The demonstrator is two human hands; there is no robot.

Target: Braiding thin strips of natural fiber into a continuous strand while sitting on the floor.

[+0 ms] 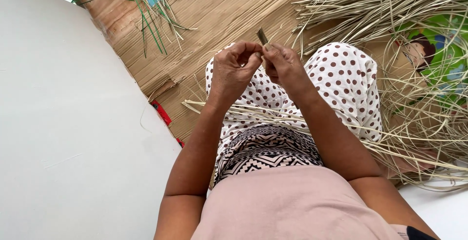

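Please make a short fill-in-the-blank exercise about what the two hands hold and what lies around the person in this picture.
1. Both hands, the left hand and the right hand, pinch one thin ____ between the fingertips.
2. The white cloth over the knees has brown ____.
3. Under the person lies flat brown ____.
4. The big heap of dry strips lies on the person's ____ side.

Missing words: strip; dots; cardboard; right

Thin dried strip [262, 36]: flat, narrow, olive-tan, short visible length. Stands nearly upright, tilted slightly leftward, free end cut square. Lower end hidden between pinching fingertips. Located above the polka-dot lap [341, 81], over its upper edge, against the brown cardboard behind.
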